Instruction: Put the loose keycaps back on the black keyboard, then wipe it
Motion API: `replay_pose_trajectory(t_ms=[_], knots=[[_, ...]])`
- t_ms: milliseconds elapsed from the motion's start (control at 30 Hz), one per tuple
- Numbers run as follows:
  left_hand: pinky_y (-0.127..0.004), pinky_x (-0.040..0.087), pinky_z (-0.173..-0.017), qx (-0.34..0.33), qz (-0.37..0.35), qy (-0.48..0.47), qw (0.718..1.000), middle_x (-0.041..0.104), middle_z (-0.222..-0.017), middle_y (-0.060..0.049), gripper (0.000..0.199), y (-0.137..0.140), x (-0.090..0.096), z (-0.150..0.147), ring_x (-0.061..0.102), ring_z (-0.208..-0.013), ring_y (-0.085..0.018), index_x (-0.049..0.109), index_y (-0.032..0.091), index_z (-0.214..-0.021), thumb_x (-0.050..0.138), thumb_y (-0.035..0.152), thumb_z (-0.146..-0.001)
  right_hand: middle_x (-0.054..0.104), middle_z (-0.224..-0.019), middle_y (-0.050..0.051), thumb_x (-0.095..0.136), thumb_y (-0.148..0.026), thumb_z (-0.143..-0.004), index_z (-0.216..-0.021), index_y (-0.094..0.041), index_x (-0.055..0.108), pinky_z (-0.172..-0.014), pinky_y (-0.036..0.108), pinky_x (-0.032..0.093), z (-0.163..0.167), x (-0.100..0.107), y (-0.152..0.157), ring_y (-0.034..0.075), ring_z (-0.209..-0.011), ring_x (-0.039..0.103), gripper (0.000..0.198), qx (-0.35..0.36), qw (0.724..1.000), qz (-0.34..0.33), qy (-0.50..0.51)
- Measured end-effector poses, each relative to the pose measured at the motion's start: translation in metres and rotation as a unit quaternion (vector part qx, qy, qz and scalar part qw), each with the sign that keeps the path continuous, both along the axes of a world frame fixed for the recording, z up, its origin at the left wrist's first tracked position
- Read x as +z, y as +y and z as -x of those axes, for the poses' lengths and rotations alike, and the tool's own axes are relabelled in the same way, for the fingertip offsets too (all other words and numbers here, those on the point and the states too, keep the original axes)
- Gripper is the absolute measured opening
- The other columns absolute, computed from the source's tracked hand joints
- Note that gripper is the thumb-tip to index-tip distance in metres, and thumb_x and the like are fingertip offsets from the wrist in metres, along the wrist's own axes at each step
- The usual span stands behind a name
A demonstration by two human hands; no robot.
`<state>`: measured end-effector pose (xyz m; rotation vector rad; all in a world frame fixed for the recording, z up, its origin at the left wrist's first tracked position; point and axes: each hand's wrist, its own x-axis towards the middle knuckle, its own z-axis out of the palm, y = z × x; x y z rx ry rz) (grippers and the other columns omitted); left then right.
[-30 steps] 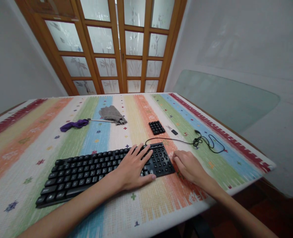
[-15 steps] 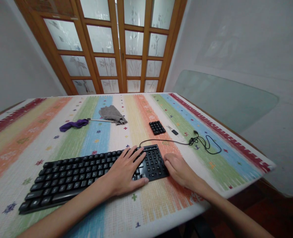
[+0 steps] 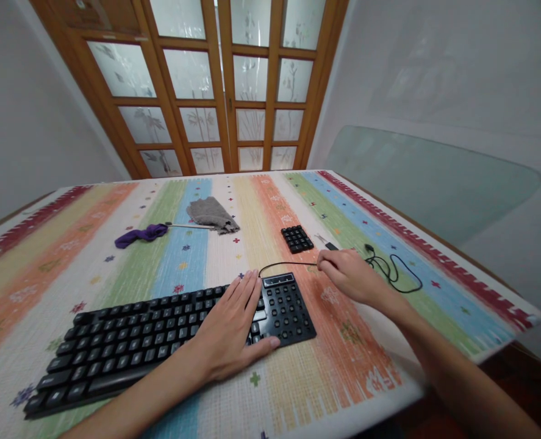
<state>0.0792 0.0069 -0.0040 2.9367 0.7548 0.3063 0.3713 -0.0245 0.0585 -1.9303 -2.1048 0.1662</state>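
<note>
A black keyboard [image 3: 146, 326] lies across the near part of the table, its number-pad section [image 3: 286, 308] bare of keycaps and showing small switches. My left hand [image 3: 233, 329] rests flat on the keyboard beside that section, fingers stretched and close together. My right hand [image 3: 350, 274] is closed, fingertips together, over the black cable [image 3: 293, 263]; whether anything is between them is hidden. Just beyond it lies a small tool with a black handle and thin wire prongs [image 3: 327, 243], partly covered by the hand. Removed black keycaps [image 3: 296, 239] sit grouped in a block left of the tool.
A grey cloth [image 3: 210, 213] lies farther back, with a thin stick [image 3: 190, 226] running from it to a purple cloth piece [image 3: 141, 235]. The looped cable end with its plug [image 3: 402, 286] is at the right. A striped tablecloth [image 3: 261, 207] covers the table.
My right hand has moved from the number pad's right edge, forward and to the right, over the cable. The fingers of my left hand have drawn together on the keyboard. The view shifts slightly.
</note>
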Motion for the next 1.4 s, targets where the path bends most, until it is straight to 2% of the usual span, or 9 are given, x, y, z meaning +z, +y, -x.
replay_pose_trajectory(t_ms=[167,267,433,533,633,900,1100,1267,1400], knots=[[-0.05,0.022,-0.123,0.005,0.002,-0.002,1.0,0.015,-0.164,-0.021,0.087,-0.001,0.0,-0.001,0.016,-0.153,-0.033,0.006,0.009,-0.159,0.037,0.064,-0.099,0.068,-0.075,0.006,0.044,-0.018,-0.092,-0.075,-0.016,0.065,-0.064,0.028,0.031,-0.011,0.006,0.047,0.017,-0.068,0.057,0.027,0.017,1.0,0.004,-0.023],[-0.05,0.021,-0.123,0.009,0.002,-0.006,1.0,0.015,-0.164,-0.02,0.089,-0.003,-0.002,-0.002,0.015,-0.153,-0.033,0.005,0.011,-0.159,0.037,0.066,-0.098,0.07,-0.079,0.007,0.049,-0.017,-0.089,-0.078,-0.014,0.068,-0.065,0.028,0.035,-0.015,-0.002,0.083,0.018,-0.071,0.059,0.022,0.027,0.999,-0.011,-0.037],[-0.048,0.017,-0.124,0.016,0.019,0.005,1.0,0.011,-0.165,-0.018,0.087,-0.004,-0.001,-0.003,0.012,-0.153,-0.032,0.002,0.012,-0.16,0.032,0.066,-0.099,0.073,-0.095,0.011,0.057,-0.015,-0.085,-0.089,-0.013,0.072,-0.081,0.029,0.042,-0.019,-0.02,0.135,0.021,-0.088,0.063,0.015,0.038,0.998,-0.028,-0.041],[-0.048,0.016,-0.124,0.014,0.027,-0.001,1.0,0.011,-0.165,-0.017,0.087,-0.005,-0.001,-0.004,0.011,-0.153,-0.032,0.002,0.012,-0.16,0.032,0.066,-0.099,0.074,-0.097,0.01,0.06,-0.018,-0.085,-0.088,-0.014,0.072,-0.086,0.032,0.043,-0.019,-0.028,0.154,0.023,-0.09,0.063,0.013,0.041,0.998,-0.031,-0.041],[-0.048,0.015,-0.124,0.017,0.036,-0.005,0.999,0.013,-0.165,-0.018,0.087,-0.005,0.0,-0.004,0.01,-0.153,-0.032,0.007,0.01,-0.159,0.033,0.066,-0.098,0.075,-0.088,0.008,0.062,-0.017,-0.084,-0.08,-0.015,0.073,-0.084,0.032,0.043,-0.019,-0.033,0.163,0.023,-0.086,0.063,0.011,0.048,0.998,-0.023,-0.041],[-0.047,0.014,-0.125,0.015,0.058,-0.006,0.998,0.013,-0.165,-0.018,0.084,-0.003,0.002,-0.003,0.011,-0.154,-0.031,0.015,0.009,-0.158,0.032,0.066,-0.099,0.073,-0.075,0.005,0.063,-0.015,-0.082,-0.076,-0.017,0.072,-0.073,0.029,0.043,-0.015,-0.041,0.169,0.019,-0.073,0.062,0.011,0.068,0.997,-0.025,-0.024],[-0.045,0.016,-0.125,0.019,0.051,-0.017,0.998,0.018,-0.165,-0.016,0.073,-0.003,0.002,-0.002,0.014,-0.153,-0.027,0.018,0.011,-0.157,0.03,0.058,-0.103,0.072,-0.079,0.008,0.062,-0.017,-0.084,-0.084,-0.015,0.07,-0.075,0.031,0.044,-0.01,-0.032,0.164,0.022,-0.079,0.061,0.008,0.087,0.994,-0.065,0.005],[-0.046,0.019,-0.124,0.032,0.048,-0.028,0.998,0.023,-0.163,-0.016,0.071,-0.002,0.0,-0.004,0.02,-0.152,-0.027,0.021,0.011,-0.157,0.033,0.056,-0.103,0.071,-0.084,0.005,0.061,-0.023,-0.09,-0.089,-0.016,0.068,-0.073,0.028,0.044,0.007,-0.017,0.133,0.017,-0.077,0.061,0.01,0.129,0.987,-0.08,0.05],[-0.047,0.023,-0.123,0.031,0.048,-0.046,0.997,0.03,-0.161,-0.017,0.07,-0.001,-0.001,-0.004,0.027,-0.15,-0.029,0.025,0.012,-0.155,0.04,0.054,-0.101,0.068,-0.079,0.002,0.063,-0.029,-0.092,-0.089,-0.017,0.067,-0.064,0.026,0.042,0.027,-0.019,0.091,0.013,-0.068,0.057,0.013,0.194,0.964,-0.064,0.173]])
